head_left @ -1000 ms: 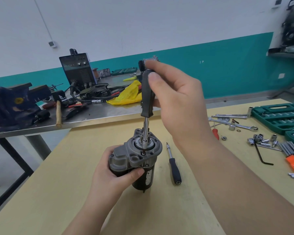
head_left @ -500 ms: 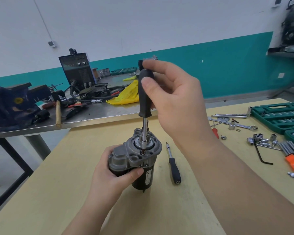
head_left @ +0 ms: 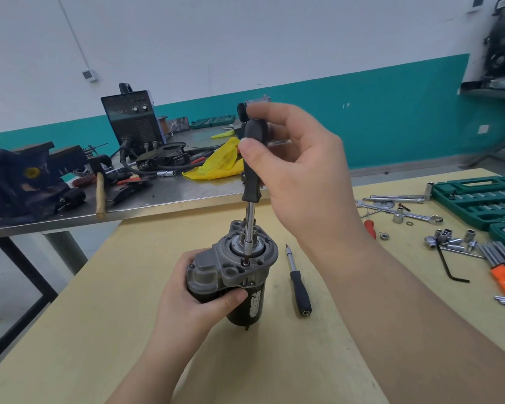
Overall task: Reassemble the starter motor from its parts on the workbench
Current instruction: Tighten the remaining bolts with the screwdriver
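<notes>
Behind your pale wooden bench (head_left: 129, 330) runs a teal-banded wall. Your left hand (head_left: 193, 298) wraps around the starter motor (head_left: 239, 275), which stands upright at the bench's centre, likely to keep it from turning. Your right hand (head_left: 301, 176) pinches the black handle of a screwdriver (head_left: 252, 170) held vertically, its tip seated in a screw (head_left: 245, 261) at six o'clock on the end housing. A spare screwdriver (head_left: 299, 287) lies at the motor's three o'clock, within easy reach.
</notes>
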Demonstrator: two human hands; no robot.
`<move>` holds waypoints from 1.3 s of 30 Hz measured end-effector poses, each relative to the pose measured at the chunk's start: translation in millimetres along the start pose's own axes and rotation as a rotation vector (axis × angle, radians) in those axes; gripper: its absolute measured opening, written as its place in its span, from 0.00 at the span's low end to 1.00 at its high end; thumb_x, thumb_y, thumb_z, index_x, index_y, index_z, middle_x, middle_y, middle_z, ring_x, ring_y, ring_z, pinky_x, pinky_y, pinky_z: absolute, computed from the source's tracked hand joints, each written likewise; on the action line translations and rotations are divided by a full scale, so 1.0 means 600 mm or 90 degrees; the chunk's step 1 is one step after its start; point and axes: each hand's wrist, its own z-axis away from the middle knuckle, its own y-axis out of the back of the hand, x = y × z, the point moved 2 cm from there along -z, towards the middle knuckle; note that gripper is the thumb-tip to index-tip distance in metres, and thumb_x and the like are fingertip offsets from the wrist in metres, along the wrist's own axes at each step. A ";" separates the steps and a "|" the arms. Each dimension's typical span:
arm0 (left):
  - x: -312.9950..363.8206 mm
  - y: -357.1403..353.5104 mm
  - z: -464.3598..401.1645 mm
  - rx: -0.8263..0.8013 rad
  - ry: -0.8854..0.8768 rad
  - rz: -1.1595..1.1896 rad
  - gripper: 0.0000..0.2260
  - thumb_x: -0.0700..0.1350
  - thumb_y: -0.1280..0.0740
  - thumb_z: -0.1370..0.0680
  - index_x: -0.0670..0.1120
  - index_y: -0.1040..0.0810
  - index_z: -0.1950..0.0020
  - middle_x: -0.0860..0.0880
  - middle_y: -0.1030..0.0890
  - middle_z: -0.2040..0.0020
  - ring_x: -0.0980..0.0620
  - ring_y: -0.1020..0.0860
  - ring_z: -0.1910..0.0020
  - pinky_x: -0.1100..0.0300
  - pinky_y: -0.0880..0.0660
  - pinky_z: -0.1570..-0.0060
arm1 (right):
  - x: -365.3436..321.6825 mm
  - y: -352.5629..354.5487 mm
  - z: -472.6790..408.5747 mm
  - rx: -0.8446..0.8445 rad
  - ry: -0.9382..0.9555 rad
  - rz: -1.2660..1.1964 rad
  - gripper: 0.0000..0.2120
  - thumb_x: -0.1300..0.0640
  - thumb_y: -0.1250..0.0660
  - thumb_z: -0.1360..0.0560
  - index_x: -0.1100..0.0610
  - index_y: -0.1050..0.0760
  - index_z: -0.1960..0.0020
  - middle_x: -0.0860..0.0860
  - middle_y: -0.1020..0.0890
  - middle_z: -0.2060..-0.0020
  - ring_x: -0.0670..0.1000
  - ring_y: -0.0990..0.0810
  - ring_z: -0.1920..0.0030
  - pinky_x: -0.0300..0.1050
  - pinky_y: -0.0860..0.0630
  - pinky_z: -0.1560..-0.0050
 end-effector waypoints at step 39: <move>-0.002 0.002 0.001 -0.007 0.008 0.002 0.31 0.53 0.15 0.40 0.61 0.20 0.38 0.53 0.12 0.42 0.53 0.13 0.44 0.51 0.20 0.47 | 0.008 0.000 -0.002 0.005 -0.008 -0.031 0.12 0.54 0.30 0.19 0.48 0.17 0.36 0.41 0.13 0.50 0.47 0.14 0.48 0.54 0.13 0.49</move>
